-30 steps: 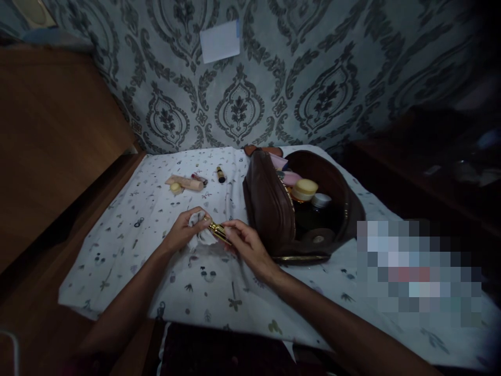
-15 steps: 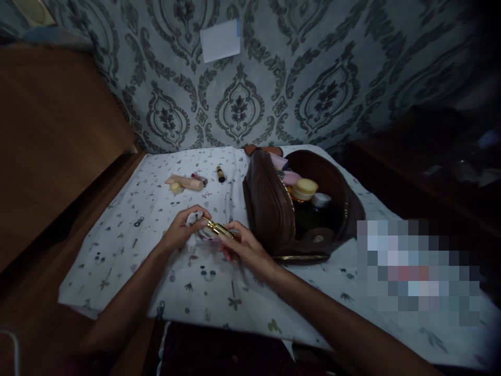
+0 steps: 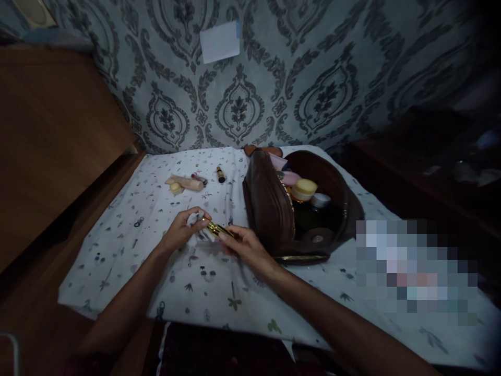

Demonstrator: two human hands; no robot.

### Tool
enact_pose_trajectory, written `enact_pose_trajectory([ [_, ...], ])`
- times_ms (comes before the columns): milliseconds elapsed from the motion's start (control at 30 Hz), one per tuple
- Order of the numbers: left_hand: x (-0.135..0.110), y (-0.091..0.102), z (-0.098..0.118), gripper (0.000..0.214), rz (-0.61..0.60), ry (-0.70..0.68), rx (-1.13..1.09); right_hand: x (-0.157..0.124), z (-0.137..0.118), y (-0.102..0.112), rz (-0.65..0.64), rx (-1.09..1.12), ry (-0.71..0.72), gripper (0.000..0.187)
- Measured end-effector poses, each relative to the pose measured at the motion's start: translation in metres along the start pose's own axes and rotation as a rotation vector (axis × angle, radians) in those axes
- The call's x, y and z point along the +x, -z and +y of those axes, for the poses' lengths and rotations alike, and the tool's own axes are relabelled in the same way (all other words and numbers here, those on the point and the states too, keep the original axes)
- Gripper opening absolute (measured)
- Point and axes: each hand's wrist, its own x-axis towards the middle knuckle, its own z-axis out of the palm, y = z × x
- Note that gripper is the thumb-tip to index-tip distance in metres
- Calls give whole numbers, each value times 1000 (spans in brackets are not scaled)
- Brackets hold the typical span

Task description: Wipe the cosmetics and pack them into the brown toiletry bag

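- Pinching a white tissue (image 3: 194, 238) around one end of a gold cosmetic tube (image 3: 216, 228), the left hand (image 3: 179, 232) is seemingly working midway, not finishing.
- The right hand (image 3: 247, 247) is gripping its other end; the tube is spanning both hands above the counter (image 3: 129, 261).
- A beige squeeze tube (image 3: 187, 183) is lying beyond; a yellow-lidded jar (image 3: 304, 189) is sitting inside the open handbag (image 3: 268, 203).

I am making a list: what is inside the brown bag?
Inside the brown bag are pink items, a yellow-lidded jar and a whitish-lidded container. Whatever lies beneath them is covered or too dark to see.
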Motion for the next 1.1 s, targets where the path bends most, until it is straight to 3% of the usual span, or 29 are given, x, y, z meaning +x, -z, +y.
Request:
enact_pose_trajectory([
  [233,-3,1,8,37,-9,-56,63,0,-2,-1,-125,288,-215,45],
  [367,-2,-1,-1,39,57,-53,-23,0,-2,-2,-152,347,-206,45],
  [567,0,-21,-12,57,145,-22,-404,-2,0,-4,-149,340,-150,46],
  [733,-8,-35,-4,42,32,-106,-211,1,1,-1,-132,287,-163,49],
  [900,-10,-28,2,31,95,-149,129,1,-1,0,-94,27,-56,50],
  [1000,-8,-23,2,40,186,-165,235,-2,0,-2,-50,-307,155,34],
  [1100,-6,-19,0,48,169,-65,211,-6,4,-2,34,-598,377,15],
])
